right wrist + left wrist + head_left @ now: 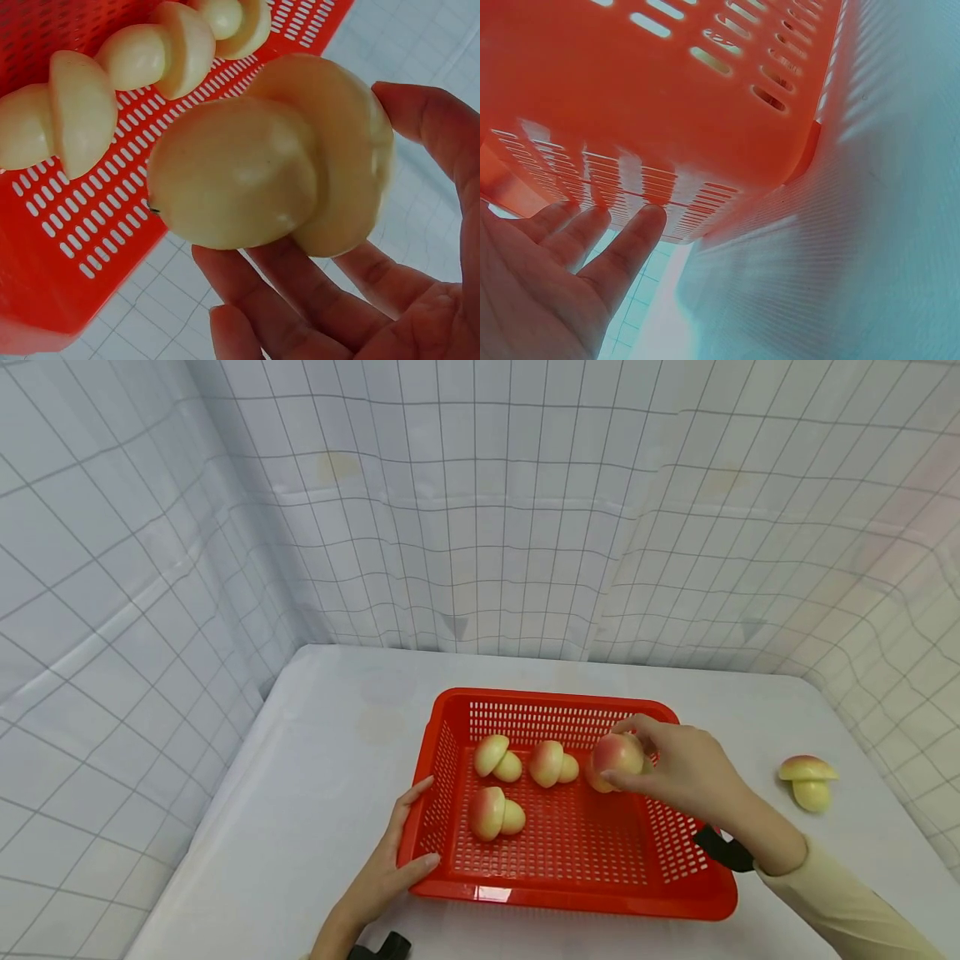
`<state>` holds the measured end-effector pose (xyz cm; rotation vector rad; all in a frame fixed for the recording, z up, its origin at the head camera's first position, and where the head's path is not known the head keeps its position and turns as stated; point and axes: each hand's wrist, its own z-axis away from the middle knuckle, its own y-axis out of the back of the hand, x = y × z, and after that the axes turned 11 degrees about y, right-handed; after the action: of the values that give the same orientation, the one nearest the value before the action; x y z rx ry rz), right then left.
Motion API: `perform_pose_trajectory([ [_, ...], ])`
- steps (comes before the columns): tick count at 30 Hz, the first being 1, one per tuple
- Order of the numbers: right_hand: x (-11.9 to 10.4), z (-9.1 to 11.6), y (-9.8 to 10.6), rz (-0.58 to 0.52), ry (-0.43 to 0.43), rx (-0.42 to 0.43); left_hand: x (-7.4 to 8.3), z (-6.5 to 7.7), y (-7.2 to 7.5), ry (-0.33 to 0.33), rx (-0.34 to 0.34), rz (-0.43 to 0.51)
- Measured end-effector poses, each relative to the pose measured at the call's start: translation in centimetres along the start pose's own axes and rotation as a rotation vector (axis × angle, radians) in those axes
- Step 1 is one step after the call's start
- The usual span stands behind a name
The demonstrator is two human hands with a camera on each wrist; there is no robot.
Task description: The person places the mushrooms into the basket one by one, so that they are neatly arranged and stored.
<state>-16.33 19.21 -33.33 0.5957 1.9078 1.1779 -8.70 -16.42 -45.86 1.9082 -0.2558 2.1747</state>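
Note:
My right hand (686, 768) pinches a toy mushroom (618, 753) over the right part of the red basket (555, 900). In the right wrist view, thumb and fingers grip this mushroom (232, 172) at its cap and underside, stem toward the camera. Another mushroom (597, 774) shows partly from beneath it. Toward the basket's left lie three more: a back-left mushroom (491, 753), a middle one (547, 764) and a front-left one (487, 814). My left hand (386, 868) rests at the basket's left side, thumb on the rim; in the left wrist view, its fingers (634, 247) extend along the outer wall.
One more toy mushroom (810, 783) lies on the white table (315, 760), right of the basket. Grid-patterned white curtains (480, 527) hang behind the table and along both sides.

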Motion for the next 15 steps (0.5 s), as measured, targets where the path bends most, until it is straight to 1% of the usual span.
perform_pose_trajectory([
  [6,-0.1,-0.9,-0.4,0.004,0.046,-0.065,0.0,0.0,-0.1,0.0,-0.001,0.001],
  [12,-0.4,-2.0,-1.4,-0.043,0.096,-0.142,0.1,0.0,-0.1,0.005,-0.004,0.006],
  [15,-0.6,-2.4,-2.1,-0.057,0.103,-0.181,0.1,-0.1,-0.1,0.008,-0.005,0.008],
])
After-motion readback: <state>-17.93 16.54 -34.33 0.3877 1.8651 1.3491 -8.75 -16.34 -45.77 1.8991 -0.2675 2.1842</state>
